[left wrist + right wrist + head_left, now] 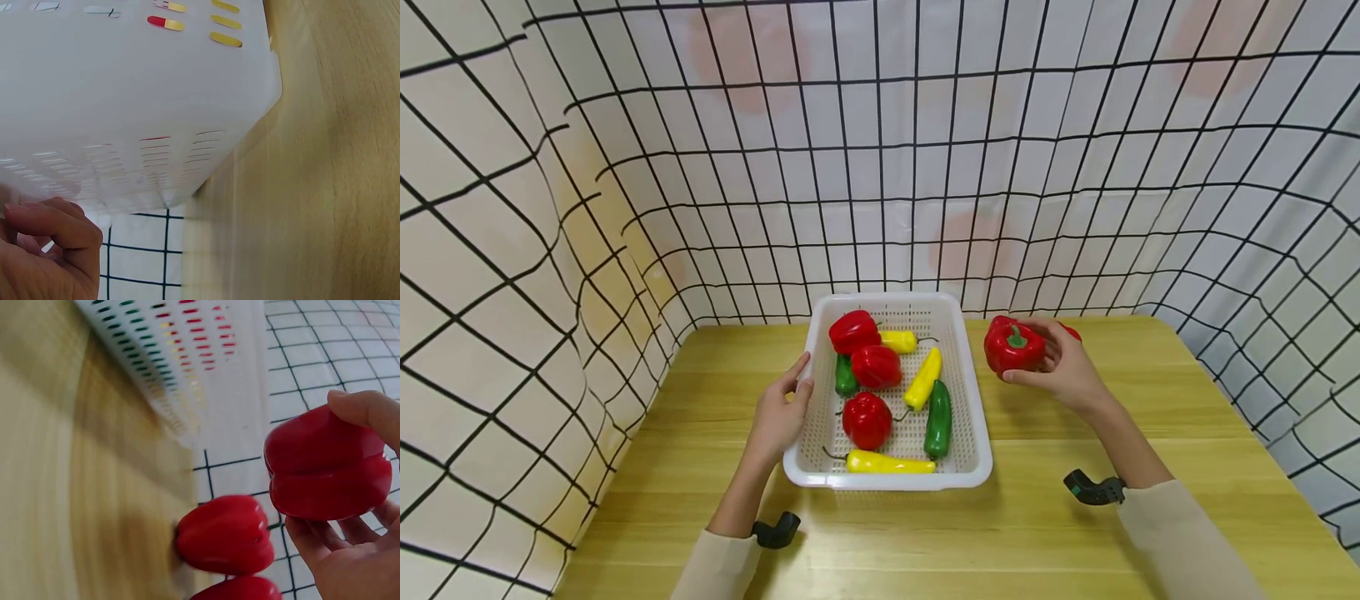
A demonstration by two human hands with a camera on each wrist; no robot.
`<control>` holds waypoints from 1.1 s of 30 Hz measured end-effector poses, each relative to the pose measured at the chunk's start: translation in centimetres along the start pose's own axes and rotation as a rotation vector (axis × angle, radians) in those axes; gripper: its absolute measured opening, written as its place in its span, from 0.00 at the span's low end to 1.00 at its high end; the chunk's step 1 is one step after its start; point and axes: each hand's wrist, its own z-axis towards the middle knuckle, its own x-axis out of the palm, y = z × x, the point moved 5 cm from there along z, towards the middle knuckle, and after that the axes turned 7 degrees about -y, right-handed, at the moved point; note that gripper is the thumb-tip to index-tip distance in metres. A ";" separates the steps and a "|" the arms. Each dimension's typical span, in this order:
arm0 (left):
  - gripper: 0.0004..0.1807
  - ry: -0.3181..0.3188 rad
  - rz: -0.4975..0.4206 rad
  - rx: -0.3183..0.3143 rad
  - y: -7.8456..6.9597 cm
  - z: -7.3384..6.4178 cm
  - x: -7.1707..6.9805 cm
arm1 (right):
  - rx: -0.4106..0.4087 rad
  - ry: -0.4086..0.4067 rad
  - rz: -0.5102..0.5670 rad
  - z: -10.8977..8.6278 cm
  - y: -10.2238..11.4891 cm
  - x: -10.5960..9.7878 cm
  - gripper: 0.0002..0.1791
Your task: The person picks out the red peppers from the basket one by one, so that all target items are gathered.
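Note:
My right hand (pixel 1069 371) holds a red bell pepper (pixel 1011 348) beside the basket, its green stem facing my head camera. In the right wrist view, thumb and fingers grip this pepper (pixel 328 465) from opposite sides. Two other red bell peppers, one nearer (pixel 225 534) and one at the lower edge (pixel 240 590), rest on the table. My left hand (pixel 781 417) grips the left rim of a white plastic basket (pixel 977 417). Inside lie three red bell peppers (pixel 867 421), several yellow peppers (pixel 891 462) and green peppers (pixel 937 421).
The basket stands on a wooden table (pixel 1037 517). Black wire mesh (pixel 913 200) encloses the table at the back and both sides, with pale cloth behind it. Each wrist wears a black camera mount (pixel 777 530).

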 end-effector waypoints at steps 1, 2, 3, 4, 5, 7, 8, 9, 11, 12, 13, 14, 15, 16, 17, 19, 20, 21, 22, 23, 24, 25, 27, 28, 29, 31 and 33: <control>0.27 0.001 -0.003 0.001 0.0 0.0 0.0 | 0.010 -0.006 -0.010 -0.1 -0.3 -0.2 0.48; 0.27 0.002 -0.006 0.001 0.0 0.0 0.0 | 0.020 -0.012 -0.031 -0.2 -0.7 -0.3 0.48; 0.27 0.002 -0.008 0.002 0.0 0.0 0.0 | 0.027 -0.015 -0.053 -0.3 -0.9 -0.4 0.48; 0.28 0.003 -0.009 0.003 0.0 0.0 0.0 | 0.036 -0.018 -0.070 -0.4 -1.2 -0.5 0.48; 0.27 0.002 -0.010 0.003 0.0 0.0 0.0 | 0.045 -0.020 -0.094 -0.5 -1.5 -0.6 0.48; 0.28 0.001 -0.011 0.003 0.1 0.0 0.0 | 0.065 -0.022 -0.135 -0.7 -2.2 -0.7 0.49; 0.28 0.001 -0.012 0.003 0.1 0.0 -0.1 | 0.071 -0.024 -0.147 -0.8 -2.4 -0.7 0.50; 0.28 0.000 -0.013 0.002 0.1 0.0 -0.1 | 0.077 -0.027 -0.153 -0.9 -2.7 -0.7 0.50; 0.28 0.000 -0.012 0.001 0.0 0.0 -0.1 | 0.089 -0.029 -0.160 -1.0 -3.3 -0.5 0.50; 0.28 -0.001 -0.010 0.001 0.0 0.0 -0.1 | 0.092 -0.029 -0.160 -1.1 -3.6 -0.4 0.50; 0.28 -0.002 -0.008 0.000 0.0 0.0 0.0 | 0.094 -0.029 -0.161 -1.1 -3.9 -0.3 0.50; 0.28 -0.002 -0.006 0.000 0.0 0.0 0.0 | 0.093 -0.030 -0.159 -1.2 -4.2 -0.2 0.50; 0.28 -0.003 -0.004 0.000 0.0 0.0 0.0 | 0.092 -0.033 -0.154 -1.2 -4.5 -0.1 0.50; 0.28 -0.005 -0.003 -0.001 0.0 0.0 0.0 | 0.093 -0.034 -0.150 -1.3 -4.8 0.0 0.50; 0.28 -0.005 0.000 -0.003 0.0 0.0 0.0 | 0.096 -0.035 -0.144 -1.3 -5.1 0.2 0.50; 0.27 -0.007 0.001 -0.001 0.0 0.0 0.0 | 0.104 -0.037 -0.130 -1.4 -5.7 0.4 0.50; 0.27 -0.008 0.002 0.000 0.0 0.1 0.0 | 0.108 -0.038 -0.122 -1.5 -6.0 0.5 0.50; 0.27 -0.009 0.002 0.000 0.0 0.1 0.0 | 0.115 -0.042 -0.118 -1.5 -6.2 0.6 0.51; 0.27 -0.011 0.003 0.002 0.0 0.1 0.0 | 0.122 -0.042 -0.119 -1.5 -6.5 0.7 0.51; 0.27 -0.011 0.004 0.003 0.0 0.1 0.1 | 0.126 -0.045 -0.120 -1.6 -6.7 0.7 0.51; 0.27 -0.012 0.004 0.005 -0.1 0.2 0.1 | 0.128 -0.051 -0.125 -1.6 -6.9 0.8 0.51; 0.27 -0.012 0.005 0.004 -0.1 0.2 0.1 | 0.132 -0.060 -0.133 -1.6 -7.2 0.8 0.51; 0.27 -0.010 0.004 0.003 -0.1 0.2 0.1 | 0.133 -0.073 -0.151 -1.7 -7.5 0.8 0.52; 0.27 -0.010 0.004 0.003 -0.1 0.1 0.1 | 0.133 -0.076 -0.155 -1.6 -7.7 0.9 0.52; 0.27 -0.011 0.006 0.002 -0.2 0.1 0.1 | 0.132 -0.079 -0.161 -1.6 -7.8 0.9 0.52; 0.27 -0.011 0.006 0.000 -0.2 0.0 0.0 | 0.132 -0.082 -0.162 -1.7 -8.1 1.0 0.51; 0.27 -0.013 0.007 0.002 -0.2 -0.1 0.0 | 0.132 -0.082 -0.145 -1.7 -8.3 1.2 0.51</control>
